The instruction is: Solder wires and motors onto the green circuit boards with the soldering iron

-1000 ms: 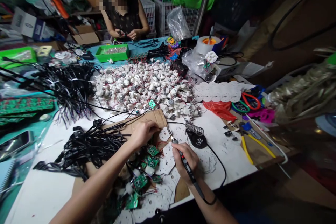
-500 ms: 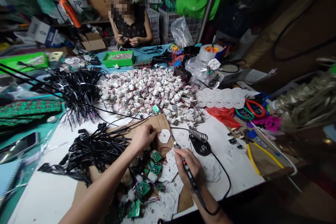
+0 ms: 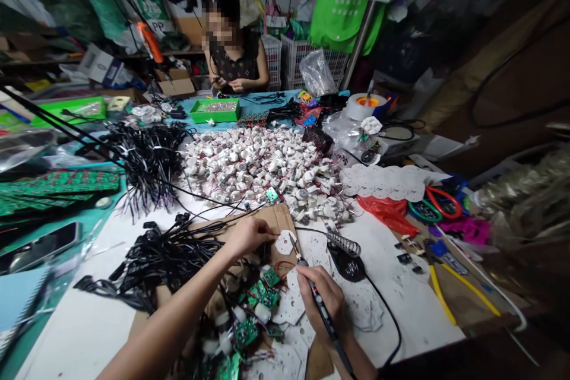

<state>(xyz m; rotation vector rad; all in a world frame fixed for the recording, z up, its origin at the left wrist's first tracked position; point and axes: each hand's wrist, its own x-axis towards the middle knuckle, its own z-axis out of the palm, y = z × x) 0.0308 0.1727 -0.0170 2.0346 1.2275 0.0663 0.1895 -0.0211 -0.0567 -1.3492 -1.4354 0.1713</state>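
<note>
My right hand (image 3: 323, 297) is wrapped around a black soldering iron (image 3: 328, 322), held like a pen. The iron's tip points up and left, over the edge of a white hexagonal plate (image 3: 284, 242) that lies on cardboard. Beside this plate, my left hand (image 3: 252, 237) has its thumb and fingers pinched together; whatever is between them is too small to make out. Below the left hand lie green circuit boards (image 3: 262, 294) with white parts and red wires. Black cables (image 3: 164, 261) are bunched left of my left forearm. More white plates (image 3: 287, 303) sit under the right hand.
A large heap of white components (image 3: 262, 166) spreads across the middle. To the right are a coiled iron stand (image 3: 347, 255), yellow-handled pliers (image 3: 463, 285) and scissors (image 3: 439, 205). A phone (image 3: 42, 246) lies left. Opposite sits another person (image 3: 236, 65) with both hands together.
The whole scene has shifted slightly right and down as the head moved. The soldering iron's tip has come over the hexagonal plate's edge. My left fingers are somewhat more extended.
</note>
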